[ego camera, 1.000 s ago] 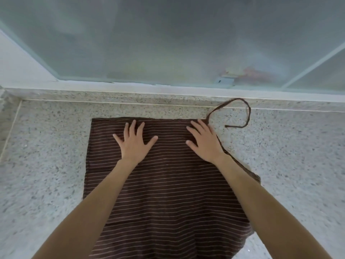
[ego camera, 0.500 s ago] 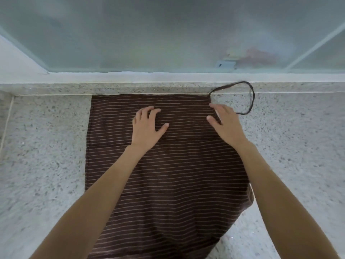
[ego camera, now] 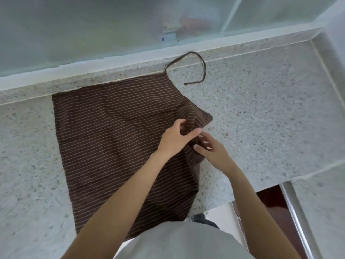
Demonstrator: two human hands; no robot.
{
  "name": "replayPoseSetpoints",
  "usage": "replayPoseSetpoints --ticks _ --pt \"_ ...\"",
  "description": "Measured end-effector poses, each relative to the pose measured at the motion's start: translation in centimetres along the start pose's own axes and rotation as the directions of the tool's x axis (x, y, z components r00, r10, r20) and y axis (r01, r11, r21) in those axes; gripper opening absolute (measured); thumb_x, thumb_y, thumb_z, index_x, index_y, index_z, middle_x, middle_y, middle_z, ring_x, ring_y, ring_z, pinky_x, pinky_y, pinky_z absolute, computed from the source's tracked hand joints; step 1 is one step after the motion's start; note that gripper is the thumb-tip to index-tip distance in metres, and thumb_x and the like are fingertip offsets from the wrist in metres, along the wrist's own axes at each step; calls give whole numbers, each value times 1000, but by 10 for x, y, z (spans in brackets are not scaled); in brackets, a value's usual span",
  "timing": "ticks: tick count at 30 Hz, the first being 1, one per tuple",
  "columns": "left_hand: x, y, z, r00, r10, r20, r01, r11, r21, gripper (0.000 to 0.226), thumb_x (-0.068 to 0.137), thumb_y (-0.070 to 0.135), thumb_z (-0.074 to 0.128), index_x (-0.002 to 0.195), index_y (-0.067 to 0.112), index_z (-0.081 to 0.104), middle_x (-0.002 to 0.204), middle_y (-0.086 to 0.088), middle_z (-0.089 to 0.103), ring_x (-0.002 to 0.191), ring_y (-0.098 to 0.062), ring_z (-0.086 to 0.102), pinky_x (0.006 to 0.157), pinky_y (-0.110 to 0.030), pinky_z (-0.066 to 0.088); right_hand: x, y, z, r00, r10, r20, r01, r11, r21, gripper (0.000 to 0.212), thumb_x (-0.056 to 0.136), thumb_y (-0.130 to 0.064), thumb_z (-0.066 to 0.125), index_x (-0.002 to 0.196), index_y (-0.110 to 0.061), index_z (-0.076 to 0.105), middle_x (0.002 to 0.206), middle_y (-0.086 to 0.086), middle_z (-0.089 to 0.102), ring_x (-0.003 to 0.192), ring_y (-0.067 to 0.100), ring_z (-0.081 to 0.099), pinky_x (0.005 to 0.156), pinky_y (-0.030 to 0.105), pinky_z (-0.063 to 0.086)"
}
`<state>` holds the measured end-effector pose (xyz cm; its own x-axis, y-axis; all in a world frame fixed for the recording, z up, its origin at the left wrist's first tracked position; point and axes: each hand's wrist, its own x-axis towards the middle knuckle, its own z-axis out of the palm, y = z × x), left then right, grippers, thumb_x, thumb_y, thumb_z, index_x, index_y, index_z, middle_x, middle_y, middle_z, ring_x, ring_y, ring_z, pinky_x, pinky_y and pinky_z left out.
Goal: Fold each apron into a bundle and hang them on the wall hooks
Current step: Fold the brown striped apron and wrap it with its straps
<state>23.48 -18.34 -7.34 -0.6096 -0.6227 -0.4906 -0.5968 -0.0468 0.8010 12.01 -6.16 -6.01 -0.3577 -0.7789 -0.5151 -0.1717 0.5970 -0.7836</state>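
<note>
A brown apron (ego camera: pixel 115 135) with thin pale stripes lies flat on the speckled stone counter (ego camera: pixel 261 113). Its dark strap (ego camera: pixel 202 69) curls in a loop at the far right corner, by the window ledge. My left hand (ego camera: pixel 174 140) is over the apron's right edge, fingers pinching a raised fold of cloth. Right beside it, my right hand (ego camera: pixel 211 151) has spread fingers touching the same bunched edge. The apron's near end hangs over the counter's front edge, partly hidden by my arms and grey shirt.
A frosted glass window (ego camera: pixel 112 25) with a white sill runs along the back. The counter steps away at the right, where a metal rail (ego camera: pixel 296 217) and dark red floor show below. No wall hooks are in sight.
Both hands left the apron's top part, where they lay flat, and moved to its right edge. The left hand now pinches the cloth there. The view has tilted and shifted right.
</note>
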Motion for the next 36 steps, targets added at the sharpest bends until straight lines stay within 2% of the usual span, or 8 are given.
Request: replayPoseSetpoints --ticks 4,9,14,20,25,30,34,36 --pt "-1 -21 -19 968 77 -240 -53 993 108 37 88 33 61 123 21 54 109 -1 66 101 -16 61 93 -35 48 -18 0 24 984 -170 -56 164 981 -102 38 90 -18 61 128 -17 54 115 -7 61 101 2 56 81 5 40" --pt "-12 -83 -64 906 -119 -406 147 988 39 42 87 35 60 126 20 51 111 -7 64 97 -21 63 90 -44 50 -29 9 48 956 -283 -80 268 950 -161 19 91 -27 60 107 -20 67 103 -9 61 92 3 57 78 13 43" --pt "-42 -96 -86 826 106 -554 47 966 254 46 90 35 57 131 18 44 125 -2 53 106 -12 54 91 -31 45 -14 12 51 887 -301 -351 220 942 -252 23 91 -21 59 114 -16 61 114 3 56 102 18 53 88 36 47" --pt "-48 -94 -63 946 109 -306 -23 962 271 81 78 58 62 143 27 23 147 -6 27 134 -22 30 107 -39 32 27 3 56 981 160 -110 -172 979 -109 92 82 -43 67 150 -19 9 148 19 27 132 33 36 102 41 36" --pt "-44 -92 -49 961 37 -273 5 988 153 89 77 55 65 146 24 18 151 -8 24 138 -23 24 112 -39 25 26 -15 51 967 -83 -240 40 983 -178 56 87 -8 62 138 -16 39 107 8 65 91 21 63 76 26 48" --pt "-35 -70 -38 968 140 -208 -120 987 105 77 83 52 60 145 24 23 147 -4 30 133 -18 33 110 -40 32 3 -27 4 809 -405 -426 215 878 -428 35 89 -4 56 122 -17 56 94 3 65 82 16 58 74 22 44" --pt "-22 -42 -9 974 221 -54 -214 970 112 76 85 53 56 146 25 21 150 -4 26 137 -19 27 113 -39 27 -9 -17 -44 470 -809 -354 218 495 -841 19 92 -4 55 107 -10 66 89 1 69 78 20 48 73 27 39" --pt "-14 -34 7 967 254 -17 -246 950 190 74 85 52 56 146 23 23 149 -5 27 137 -21 26 112 -37 25 -13 -3 -57 455 -855 -250 178 362 -915 20 92 -6 54 104 -12 69 88 -1 68 78 22 47 72 30 35"
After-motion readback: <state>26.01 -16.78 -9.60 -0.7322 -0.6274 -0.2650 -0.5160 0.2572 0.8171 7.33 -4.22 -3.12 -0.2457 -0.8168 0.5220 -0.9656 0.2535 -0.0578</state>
